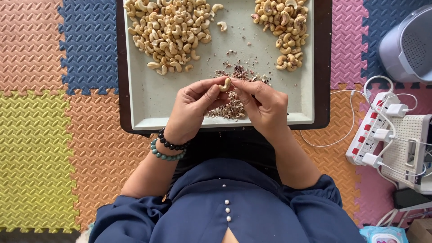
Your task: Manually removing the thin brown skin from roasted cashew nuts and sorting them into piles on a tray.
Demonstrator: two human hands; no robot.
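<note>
A single pale cashew nut (225, 84) is pinched between the fingertips of my left hand (193, 108) and my right hand (263, 105), above the near part of a pale grey tray (148, 103). Under my fingers lies a heap of brown skin flakes (231, 108). A large pile of cashews (168, 31) fills the tray's far left. A smaller pile of cashews (285, 27), some with brown skin on them, sits at the far right. One loose cashew (222, 25) lies between the piles. My left wrist wears two bead bracelets (168, 148).
The tray rests on a dark low table (321, 67) over coloured foam floor mats (40, 135). To the right lie a white power strip (373, 135) with plugged chargers and cables, a white box (411, 148), and a grey appliance (407, 42).
</note>
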